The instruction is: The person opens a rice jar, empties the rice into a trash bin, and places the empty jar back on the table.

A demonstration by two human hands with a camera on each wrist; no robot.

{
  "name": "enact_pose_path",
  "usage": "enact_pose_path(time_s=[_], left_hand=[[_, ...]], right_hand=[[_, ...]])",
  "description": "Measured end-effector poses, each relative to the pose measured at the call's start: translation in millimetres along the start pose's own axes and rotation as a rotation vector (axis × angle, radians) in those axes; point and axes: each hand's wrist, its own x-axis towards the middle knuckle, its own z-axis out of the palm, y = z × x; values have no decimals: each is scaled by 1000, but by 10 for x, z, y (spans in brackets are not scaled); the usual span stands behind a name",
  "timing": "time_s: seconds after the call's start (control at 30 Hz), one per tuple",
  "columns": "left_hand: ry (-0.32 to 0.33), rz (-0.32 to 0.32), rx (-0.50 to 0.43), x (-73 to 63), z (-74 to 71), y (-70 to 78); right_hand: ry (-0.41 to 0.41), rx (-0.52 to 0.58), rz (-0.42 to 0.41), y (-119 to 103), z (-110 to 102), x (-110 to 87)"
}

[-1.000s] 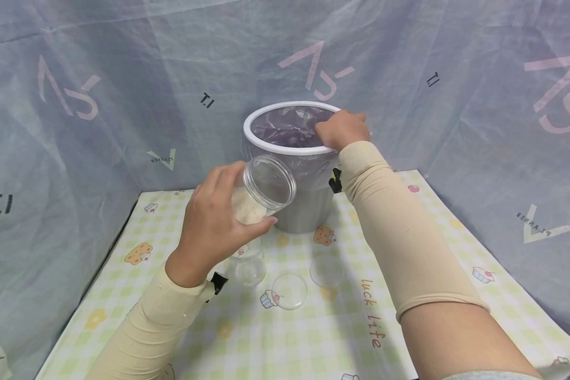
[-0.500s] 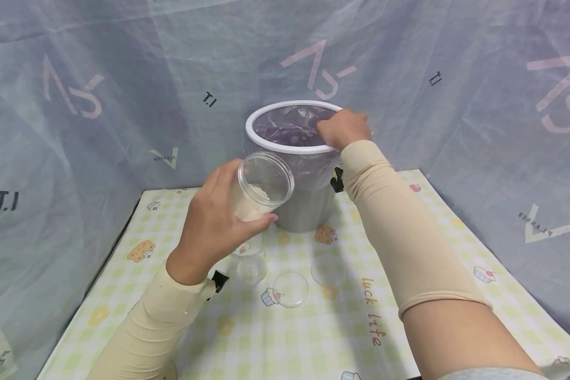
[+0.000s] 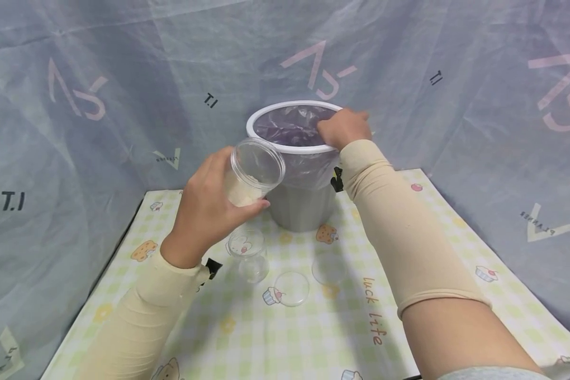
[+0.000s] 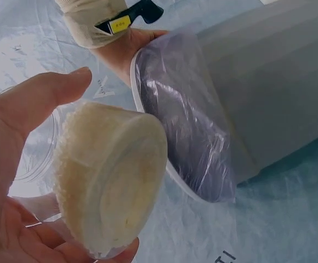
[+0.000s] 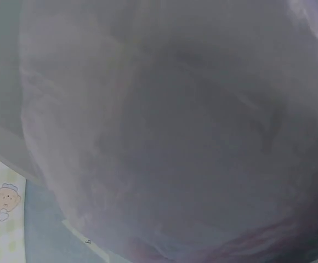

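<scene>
My left hand (image 3: 204, 206) grips a clear plastic jar (image 3: 258, 161) with a threaded mouth. It leans with its mouth up and to the right, in front of the trash bin's rim. Pale, rice-like grains (image 4: 77, 170) fill its bottom part, and the left wrist view looks onto its base. Thumb and fingers lie on opposite sides of the jar. At the right of the grey trash bin (image 3: 301, 208), my right hand (image 3: 345, 129) holds the white rim, its fingertips partly hidden. The right wrist view shows mostly the bin's wall and the liner (image 5: 82, 164).
A thin purple plastic bag (image 4: 186, 120) lines the bin. Below the left hand a second clear jar (image 3: 252, 266) stands on the checked tablecloth (image 3: 285, 343). Two clear round lids, a nearer one (image 3: 291, 289) and a farther one (image 3: 329, 268), lie flat. Grey-blue cloth (image 3: 171, 63) surrounds the table.
My left hand has moved slightly up and left with the jar, and more of the standing jar shows beneath it. The right hand stays on the bin's rim.
</scene>
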Motion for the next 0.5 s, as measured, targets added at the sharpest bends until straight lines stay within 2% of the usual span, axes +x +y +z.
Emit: enact_pose_path(time_s=[0.27,0.5], left_hand=[[1,10,21,163,-37,-60],[-37,-10,70,337,-28,-99]], right_hand=[[-5,-5,5,-3,11,3],[-4,-2,4,-10,19,5]])
